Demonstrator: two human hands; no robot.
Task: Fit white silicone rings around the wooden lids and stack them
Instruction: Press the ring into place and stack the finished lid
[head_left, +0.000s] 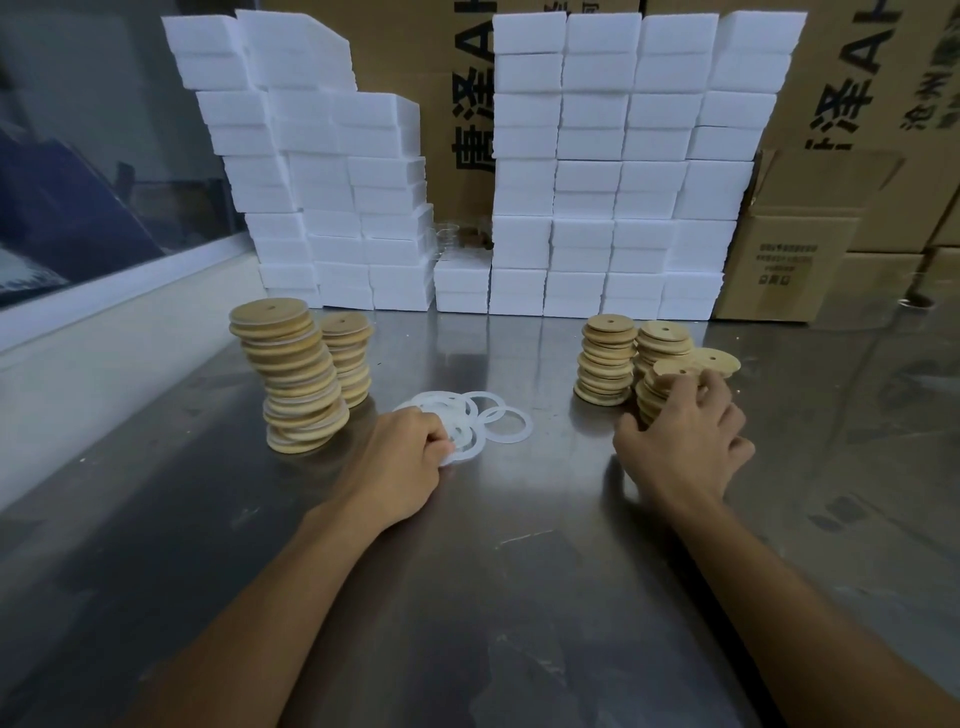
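Right at the middle of the steel table (493, 597) lies a loose heap of white silicone rings (467, 421), thin, flat and slightly see-through, overlapping one another. The left hand (405, 462) rests at the near-left edge of the heap, its fingers curled and pinching one ring against the tabletop. Off to the right, the right hand (685, 441) is draped over a short leaning pile of bare wooden lids (670, 374), fingers bent around its top discs and thumb at the near side. The lids are round, pale, smooth-grained, each with a small hole at the centre. Two more bare piles (608, 364) stand just behind it, touching or nearly so. Well apart on the left stands a tall crooked stack of ringed lids (296, 379), white bands showing between the wood, with a shorter stack (348, 358) just behind it. The tabletop is brushed metal, dull and smeared with reflections. Along the back, blocks of white foam (597, 182) are piled in walls, matte and square-edged. Brown cardboard cartons (800, 244) with black printed characters stand behind and to the right; what they hold cannot be seen.
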